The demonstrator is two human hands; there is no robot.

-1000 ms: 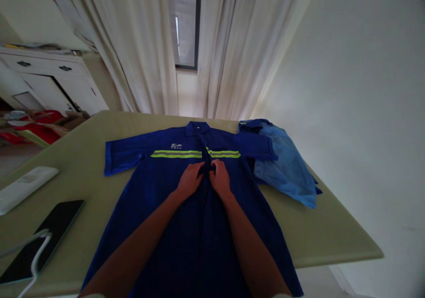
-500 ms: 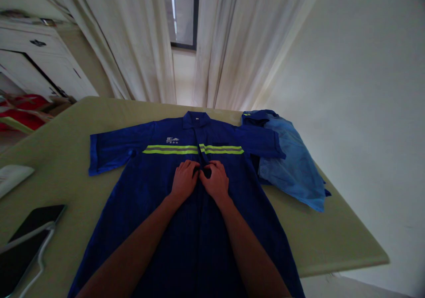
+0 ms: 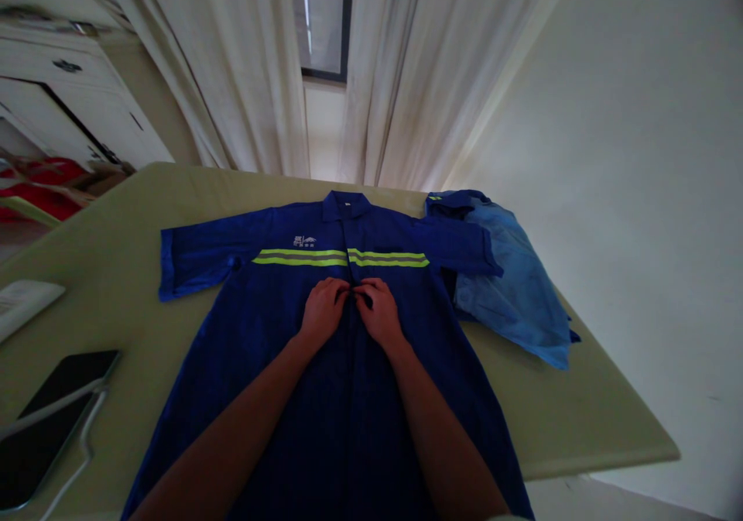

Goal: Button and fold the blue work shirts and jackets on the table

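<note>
A dark blue short-sleeved work shirt (image 3: 272,312) lies spread front side up, collar away from me. Yellow-green reflective stripes cross its chest, with a white logo above them on the left. My left hand (image 3: 325,308) pinches the front placket just below the stripes. Facing it, my right hand (image 3: 377,308) pinches the other side of the same opening. The fingertips of both hands almost meet at the shirt's middle line. Whether a button sits between them is hidden.
The shirt rests on a table with a yellow-green cover (image 3: 580,420). A light blue folded garment (image 3: 511,273) lies by the right sleeve. To the left are a phone (image 3: 46,436), a white cable (image 3: 87,436) and a white object (image 3: 26,304). Curtains (image 3: 249,80) hang behind.
My hands have drawn closer together at the placket. The gap in the shirt's front has closed, and the stripe's halves now line up flat. The view has shifted slightly.
</note>
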